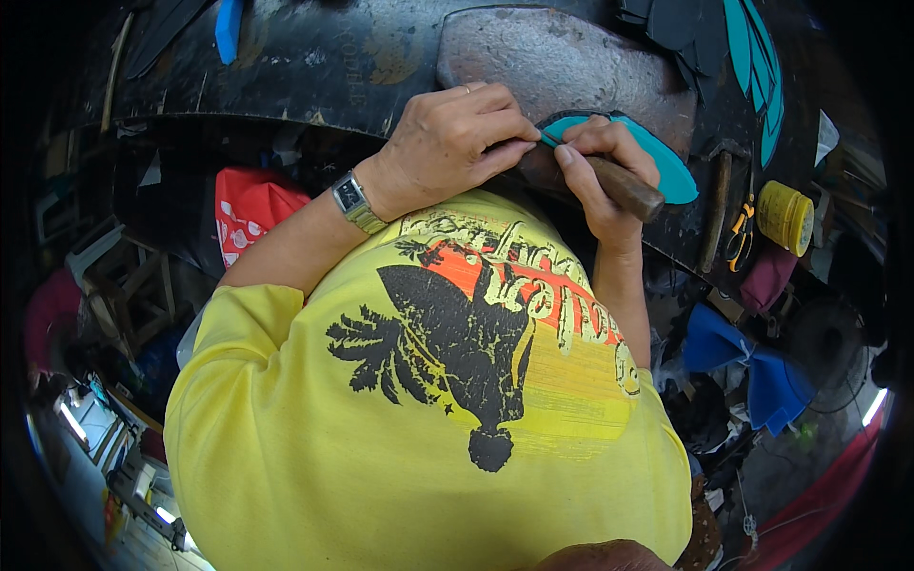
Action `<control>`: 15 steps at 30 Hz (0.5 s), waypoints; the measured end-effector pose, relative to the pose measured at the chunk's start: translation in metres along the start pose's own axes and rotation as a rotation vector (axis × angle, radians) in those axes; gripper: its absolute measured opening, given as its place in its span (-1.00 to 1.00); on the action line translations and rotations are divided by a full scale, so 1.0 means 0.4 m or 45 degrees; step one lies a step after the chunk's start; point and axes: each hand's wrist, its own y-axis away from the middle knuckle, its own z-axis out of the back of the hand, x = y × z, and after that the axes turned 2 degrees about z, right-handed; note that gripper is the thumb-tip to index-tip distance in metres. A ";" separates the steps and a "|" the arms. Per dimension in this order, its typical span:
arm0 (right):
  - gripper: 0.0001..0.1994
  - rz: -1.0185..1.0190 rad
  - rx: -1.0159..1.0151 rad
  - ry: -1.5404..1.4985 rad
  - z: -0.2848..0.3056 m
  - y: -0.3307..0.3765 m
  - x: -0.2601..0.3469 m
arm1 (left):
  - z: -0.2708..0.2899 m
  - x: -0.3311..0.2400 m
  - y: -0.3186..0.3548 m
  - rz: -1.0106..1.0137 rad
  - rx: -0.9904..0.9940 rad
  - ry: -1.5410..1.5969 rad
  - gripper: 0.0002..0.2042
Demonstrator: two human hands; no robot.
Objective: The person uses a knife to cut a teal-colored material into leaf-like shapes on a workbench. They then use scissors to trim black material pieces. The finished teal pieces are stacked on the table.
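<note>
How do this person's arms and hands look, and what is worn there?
The left hand has a thin ring and, at the wrist, a metal-banded watch with a dark rectangular face. The right hand shows no ring or watch. Neither wears a glove. The sleeves are short and yellow.

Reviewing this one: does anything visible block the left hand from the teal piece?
Nothing visible blocks the left hand: its fingertips are at the left end of the teal piece. The right hand, gripping a wooden-handled tool, covers part of the piece beside them.
</note>
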 end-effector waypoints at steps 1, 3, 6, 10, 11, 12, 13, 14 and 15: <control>-0.89 0.022 0.020 0.065 0.000 0.000 -0.001 | 0.000 -0.001 0.000 0.004 0.001 -0.003 -0.85; -0.88 0.058 0.059 0.192 0.001 0.000 -0.003 | 0.001 -0.001 0.001 0.009 0.006 -0.003 -0.85; -0.88 0.029 0.045 0.216 0.000 0.002 -0.004 | 0.003 0.001 0.001 0.009 0.019 -0.001 -0.85; -0.88 0.016 0.038 0.213 -0.003 0.003 -0.005 | 0.002 0.001 -0.002 0.020 0.015 0.008 -0.86; -0.88 0.005 0.030 0.156 -0.004 0.003 -0.006 | 0.002 0.000 -0.003 0.030 0.013 0.014 -0.86; -0.88 -0.012 0.017 0.091 -0.005 0.002 -0.006 | 0.001 -0.001 -0.003 0.039 0.012 0.015 -0.86; -0.88 -0.013 -0.015 0.091 -0.007 0.003 -0.004 | 0.001 -0.001 -0.004 0.047 0.010 0.016 -0.86; -0.88 -0.019 -0.053 0.084 -0.009 0.005 -0.003 | -0.001 -0.002 -0.004 0.060 0.010 0.015 -0.86; -0.88 -0.022 -0.085 0.078 -0.010 0.005 -0.003 | -0.003 -0.004 -0.003 0.061 -0.003 0.005 -0.86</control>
